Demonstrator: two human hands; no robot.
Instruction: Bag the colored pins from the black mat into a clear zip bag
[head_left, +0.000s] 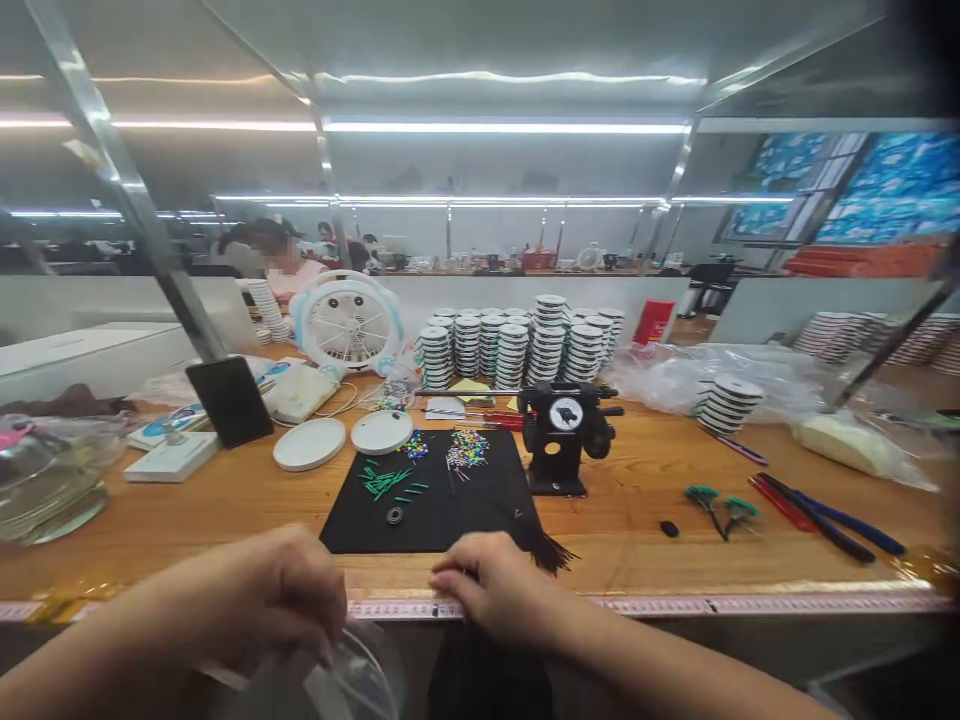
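My left hand is closed at the table's front edge, blurred by motion. From its fingers hangs a clear plastic bag, below the edge. My right hand has its fingers curled together over the edge, close to the printed measuring tape; whatever it pinches is hidden. Just beyond both hands lies a black mat. It carries green sticks, a heap of mixed colored beads or pins, a small grey ring and a bundle of black strands at its right corner.
A black hand-cranked device stands right of the mat. Farther right lie pliers and green-topped pieces. White round lids, a fan and stacked spools stand behind. A glass jar is far left.
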